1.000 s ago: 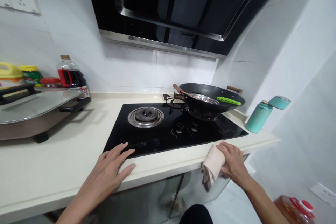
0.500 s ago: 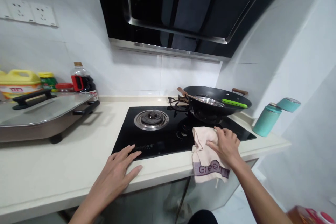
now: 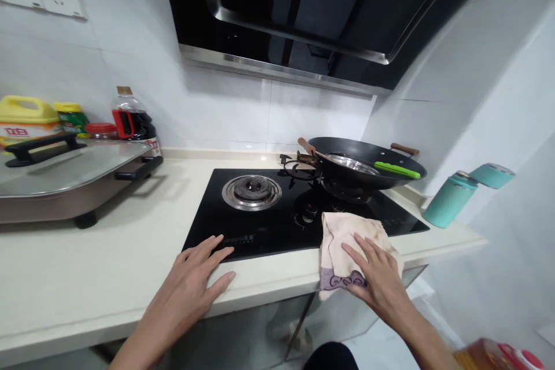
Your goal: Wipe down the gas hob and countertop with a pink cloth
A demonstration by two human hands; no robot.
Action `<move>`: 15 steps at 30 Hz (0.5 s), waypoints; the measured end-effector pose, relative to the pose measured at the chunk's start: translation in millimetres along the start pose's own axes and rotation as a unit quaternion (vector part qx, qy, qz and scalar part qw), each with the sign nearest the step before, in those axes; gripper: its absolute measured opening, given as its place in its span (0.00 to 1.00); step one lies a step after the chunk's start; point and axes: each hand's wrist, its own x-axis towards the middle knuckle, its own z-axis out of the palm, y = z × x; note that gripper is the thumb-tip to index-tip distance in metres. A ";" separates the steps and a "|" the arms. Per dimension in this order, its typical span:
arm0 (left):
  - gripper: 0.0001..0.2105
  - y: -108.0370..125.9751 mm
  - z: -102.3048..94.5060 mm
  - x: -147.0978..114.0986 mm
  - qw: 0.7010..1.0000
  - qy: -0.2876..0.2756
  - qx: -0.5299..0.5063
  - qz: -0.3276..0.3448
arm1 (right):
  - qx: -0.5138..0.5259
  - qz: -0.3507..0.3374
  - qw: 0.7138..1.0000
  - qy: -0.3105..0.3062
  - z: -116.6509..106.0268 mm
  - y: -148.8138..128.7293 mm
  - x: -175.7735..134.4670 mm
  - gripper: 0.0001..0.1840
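My right hand [image 3: 381, 277] lies spread on a pale pink cloth [image 3: 347, 237] with a purple lettered band. The cloth is draped over the front edge of the black glass gas stove [image 3: 260, 237] and the counter's edge, with faint brown stains at its right. My left hand [image 3: 195, 277] rests with fingers apart at the stove's front left corner, fingertips on the glass, holding nothing. A bare burner [image 3: 252, 192] is beyond it. A control knob [image 3: 309, 214] sits left of the cloth. Behind the cloth, a black wok [image 3: 359, 179] stands on the right burner.
In the wok lie a metal lid or bowl [image 3: 353, 164] and a green-handled utensil [image 3: 396, 170]. A teal flask [image 3: 451, 199] stands at right. An electric pan [image 3: 52, 202] is at left, before a dark sauce bottle [image 3: 136, 121]. The range hood [image 3: 277, 23] hangs overhead.
My right hand has slid back toward the counter's edge and flattened, and the cloth has spread wider to the right. My left hand stays in place. The camera view has shifted slightly.
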 end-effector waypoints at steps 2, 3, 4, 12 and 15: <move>0.24 -0.6 0.7 -0.2 1.000 0.000 0.002 0.000 | -0.002 -0.018 1.000 0.016 -3.1 -4.0 -0.1 0.45; 0.24 -0.9 0.9 -0.3 1.000 -0.001 0.003 -0.001 | 0.002 -0.028 0.999 0.022 -5.6 -5.4 -0.4 0.45; 0.24 -1.1 1.1 -0.4 1.000 -0.003 0.003 -0.002 | 0.009 -0.037 0.999 0.024 -8.4 -6.9 -0.7 0.44; 0.24 -1.4 1.2 -2.3 1.000 -0.001 -0.002 -0.007 | 0.104 -0.069 0.992 -0.008 -30.9 -35.2 7.1 0.39; 0.24 -1.5 1.6 -2.6 1.000 -0.002 -0.003 -0.008 | 0.122 -0.068 0.990 -0.027 -39.6 -51.4 13.7 0.40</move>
